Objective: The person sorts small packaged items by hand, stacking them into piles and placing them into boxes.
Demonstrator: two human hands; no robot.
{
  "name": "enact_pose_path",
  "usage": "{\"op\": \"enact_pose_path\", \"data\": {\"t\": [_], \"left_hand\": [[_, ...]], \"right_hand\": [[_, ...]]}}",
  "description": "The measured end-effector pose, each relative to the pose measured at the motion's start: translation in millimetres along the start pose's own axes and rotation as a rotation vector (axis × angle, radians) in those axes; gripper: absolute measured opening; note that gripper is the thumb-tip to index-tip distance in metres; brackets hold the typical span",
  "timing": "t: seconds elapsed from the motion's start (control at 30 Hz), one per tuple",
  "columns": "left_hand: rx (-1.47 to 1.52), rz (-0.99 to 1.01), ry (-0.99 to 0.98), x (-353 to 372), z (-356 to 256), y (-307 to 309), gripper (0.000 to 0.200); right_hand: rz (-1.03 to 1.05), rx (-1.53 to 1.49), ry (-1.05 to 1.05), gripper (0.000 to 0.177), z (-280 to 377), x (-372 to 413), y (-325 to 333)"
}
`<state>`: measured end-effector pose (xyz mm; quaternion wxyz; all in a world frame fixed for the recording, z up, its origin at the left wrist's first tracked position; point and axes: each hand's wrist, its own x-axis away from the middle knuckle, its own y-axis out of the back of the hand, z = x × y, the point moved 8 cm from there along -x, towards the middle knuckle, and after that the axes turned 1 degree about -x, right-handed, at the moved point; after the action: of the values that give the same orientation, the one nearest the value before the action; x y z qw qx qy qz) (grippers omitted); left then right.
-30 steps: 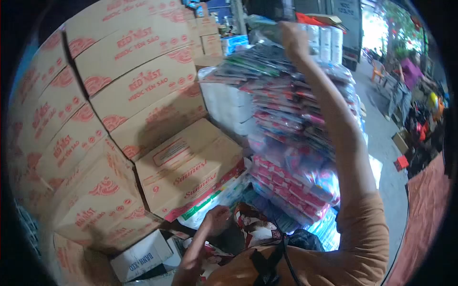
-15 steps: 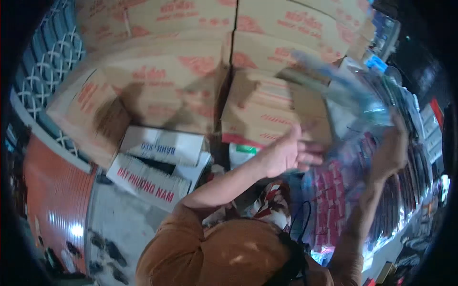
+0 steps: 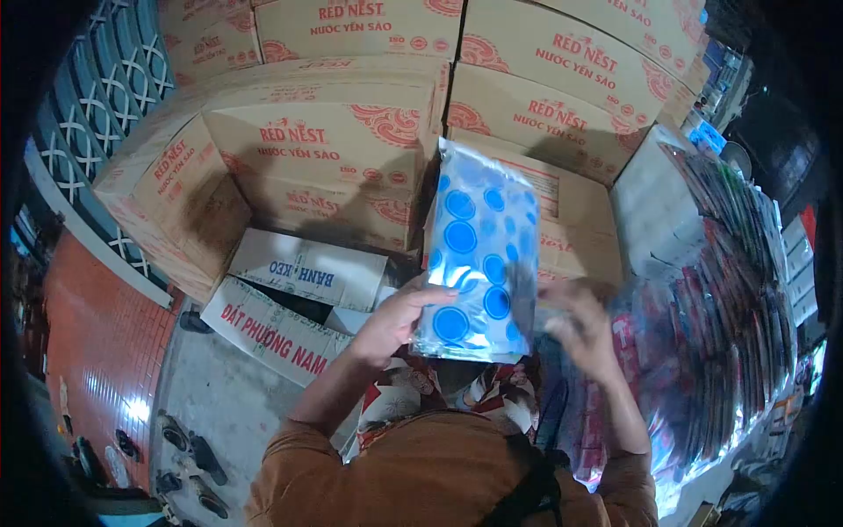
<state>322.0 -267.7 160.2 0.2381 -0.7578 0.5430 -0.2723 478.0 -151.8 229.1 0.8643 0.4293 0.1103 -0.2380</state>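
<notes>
My left hand [image 3: 395, 323] grips the lower left edge of a clear plastic packet [image 3: 481, 250] printed with blue dots, its thumb lying across the front. The packet is held up in front of my body, its top leaning away from me. My right hand [image 3: 581, 332] is close by the packet's lower right side, its fingers bent and smeared by motion. Beyond the packet, partly covered by it, sits a brown carton [image 3: 580, 215]. To the right of my right hand lie stacks of flat plastic-wrapped packs [image 3: 724, 316].
Large RED NEST cartons [image 3: 325, 154] are piled across the back. A white box [image 3: 272, 329] marked DAT PHUONG NAM stands on the floor at left, near several shoes [image 3: 204, 458]. A folding metal gate [image 3: 114, 97] runs along the far left.
The packet has come from the right, where my right hand had it, to the middle in front of me. My left hand, empty and spread before, now grips it. My right hand moved left.
</notes>
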Motion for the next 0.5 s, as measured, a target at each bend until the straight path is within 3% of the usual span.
{"op": "enact_pose_path", "data": {"t": [0.07, 0.1, 0.13, 0.27, 0.33, 0.43, 0.47, 0.5], "left_hand": [[-0.057, -0.076, -0.025, -6.7, -12.4, 5.4, 0.031], [-0.021, -0.021, 0.022, -22.8, -7.8, 18.5, 0.035], [0.015, 0.035, 0.062, -41.5, -4.1, 31.0, 0.041], [-0.073, 0.181, -0.081, -89.5, -40.9, 24.5, 0.041], [-0.261, 0.107, -0.121, -116.5, -62.9, 34.6, 0.049], [-0.387, 0.043, -0.17, -172.6, -84.8, 72.8, 0.049], [-0.542, -0.091, -0.233, -184.9, -94.9, 90.7, 0.049], [-0.696, -0.228, -0.293, -194.9, -99.9, 110.1, 0.05]], "right_hand": [[-0.25, 0.031, -0.175, 0.043, -60.3, -3.6, 18.4], [-0.196, -0.41, -0.286, 0.06, -72.5, -11.8, 9.2], [-0.204, -0.393, -0.283, 0.06, -79.6, -14.0, 3.5], [-0.23, -0.681, -0.352, 0.055, -111.2, -39.7, -28.8], [-0.285, -0.781, -0.327, 0.047, -113.5, -65.1, -34.9], [-0.466, -0.584, -0.311, 0.041, -160.1, -105.2, -35.3], [-0.465, -0.584, -0.309, 0.041, -161.7, -118.9, -35.7], [-0.433, -0.39, -0.325, 0.036, -160.5, -132.0, -36.4]]}}
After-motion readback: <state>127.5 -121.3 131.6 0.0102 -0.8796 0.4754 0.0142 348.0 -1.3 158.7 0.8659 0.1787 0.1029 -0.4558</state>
